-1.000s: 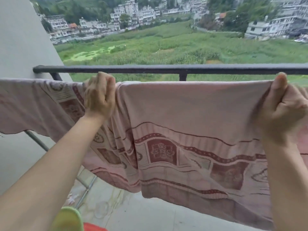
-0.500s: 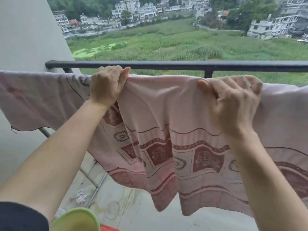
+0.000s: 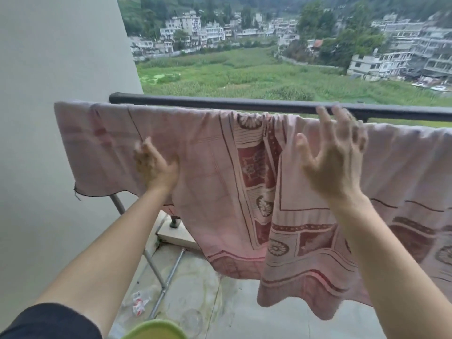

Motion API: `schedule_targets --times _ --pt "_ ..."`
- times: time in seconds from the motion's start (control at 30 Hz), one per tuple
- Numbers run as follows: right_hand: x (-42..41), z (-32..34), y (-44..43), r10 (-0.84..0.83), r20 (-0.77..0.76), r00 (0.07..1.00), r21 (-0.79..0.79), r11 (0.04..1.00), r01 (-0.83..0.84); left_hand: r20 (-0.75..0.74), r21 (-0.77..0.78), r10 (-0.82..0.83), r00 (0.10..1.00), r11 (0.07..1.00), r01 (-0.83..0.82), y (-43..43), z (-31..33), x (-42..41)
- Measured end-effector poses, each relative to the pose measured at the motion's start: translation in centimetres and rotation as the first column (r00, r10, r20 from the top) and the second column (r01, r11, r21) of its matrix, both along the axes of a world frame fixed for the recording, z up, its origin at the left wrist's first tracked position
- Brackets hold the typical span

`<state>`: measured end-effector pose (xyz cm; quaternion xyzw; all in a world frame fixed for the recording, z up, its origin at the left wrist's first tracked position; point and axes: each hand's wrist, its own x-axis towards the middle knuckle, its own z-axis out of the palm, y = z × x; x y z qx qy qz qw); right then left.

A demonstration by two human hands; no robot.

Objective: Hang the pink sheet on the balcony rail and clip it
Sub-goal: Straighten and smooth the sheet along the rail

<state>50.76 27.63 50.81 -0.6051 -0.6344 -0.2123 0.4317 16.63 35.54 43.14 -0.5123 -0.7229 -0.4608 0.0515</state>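
Two hands off the cloth, sheet draped, no clip on it yet

Head view — the only one. Draped already over what looks like a line or bar just inside the dark balcony rail, with the pink sheet running left to right across the frame, its long axis parallel to the rail. Hanging unevenly: short at the left end near the grey wall, much lower in the middle and right, with a bunched fold near the centre top.

Left hand flat against the hanging face of the sheet, fingers together, blurred, pressing or smoothing rather than gripping. Right hand open, fingers spread wide and apart, closed on nothing, raised just before the top edge with fingertips near the rail; touching or not — cannot tell through the blur.

Straight ahead of both hands, then, and at reach. Nearer to the top fold: the right hand, so likely first to pinch it for clipping. No clip seen anywhere. Metal rack legs and a green object below.
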Motion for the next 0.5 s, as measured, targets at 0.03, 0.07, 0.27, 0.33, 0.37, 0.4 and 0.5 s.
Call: schedule_targets --times 0.03,0.07,0.27,0.33,0.37,0.4,0.5 --pt "-2.4 0.0 0.7 0.036 0.065 0.997 -0.048 0.998 -0.033 0.182 -0.107 0.072 0.981 0.993 -0.053 0.0 -0.3 -1.8" --pt "-4.7 -0.1 1.3 0.064 0.126 0.990 -0.092 0.994 -0.052 0.358 -0.216 0.129 0.925 0.975 -0.052 0.4 -0.8 -3.4" --pt "-14.5 -0.6 5.1 0.063 0.289 0.955 -0.198 0.980 -0.005 0.874 -0.063 -0.275 0.401 0.754 0.654 -0.8 -1.5 -4.0" --pt "-16.5 -0.4 6.4 0.027 0.266 0.964 -0.205 0.978 0.029 0.851 -0.011 -0.354 0.388 0.727 0.687 -1.0 -2.1 -3.7" --pt "-17.1 -0.3 7.0 0.010 0.244 0.970 -0.198 0.979 0.039 0.840 -0.005 -0.342 0.421 0.771 0.637 -1.1 -1.9 -3.7" --pt "-17.6 -0.3 7.6 0.001 0.231 0.973 -0.184 0.982 0.043 0.824 -0.010 -0.297 0.482 0.843 0.537 -1.0 -1.7 -4.3" --pt "-17.9 -0.9 8.6 -0.014 0.220 0.975 -0.087 0.996 0.034 0.663 0.071 -0.256 0.703 0.957 0.282 -0.4 1.5 -8.1"
